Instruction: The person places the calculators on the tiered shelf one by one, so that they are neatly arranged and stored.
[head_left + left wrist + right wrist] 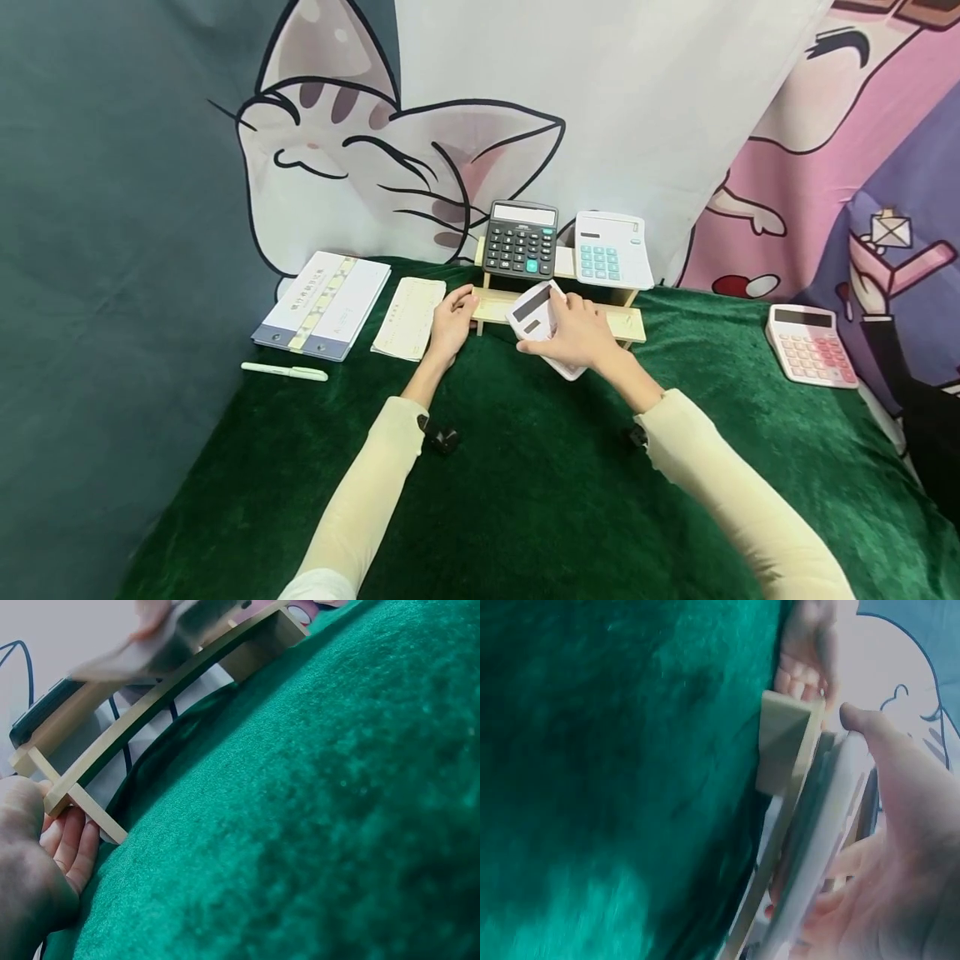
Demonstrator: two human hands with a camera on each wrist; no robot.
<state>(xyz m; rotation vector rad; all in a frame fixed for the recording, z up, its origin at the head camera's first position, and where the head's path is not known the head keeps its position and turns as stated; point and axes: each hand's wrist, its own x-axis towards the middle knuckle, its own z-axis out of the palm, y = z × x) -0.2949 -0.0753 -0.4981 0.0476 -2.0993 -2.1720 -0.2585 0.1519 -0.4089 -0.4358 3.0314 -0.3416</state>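
My right hand (577, 329) grips a pale pink-and-white calculator (531, 310) by its edges and holds it tilted over the lower front plank of a two-step wooden rack (626, 322). In the right wrist view the thumb and fingers span the calculator's sides (825, 832). My left hand (452, 323) holds the rack's left end, its fingers curled about the plank and leg, as the left wrist view shows. A black calculator (521, 242) and a white calculator with blue keys (611, 250) lean on the rack's upper step.
To the left lie a thick white notebook (322, 304), a cream paper pad (410, 317) and a light green pen (285, 372). A pink calculator (810, 346) lies at the far right of the green cloth (525, 500). A cat-printed curtain (637, 108) hangs close behind the rack.
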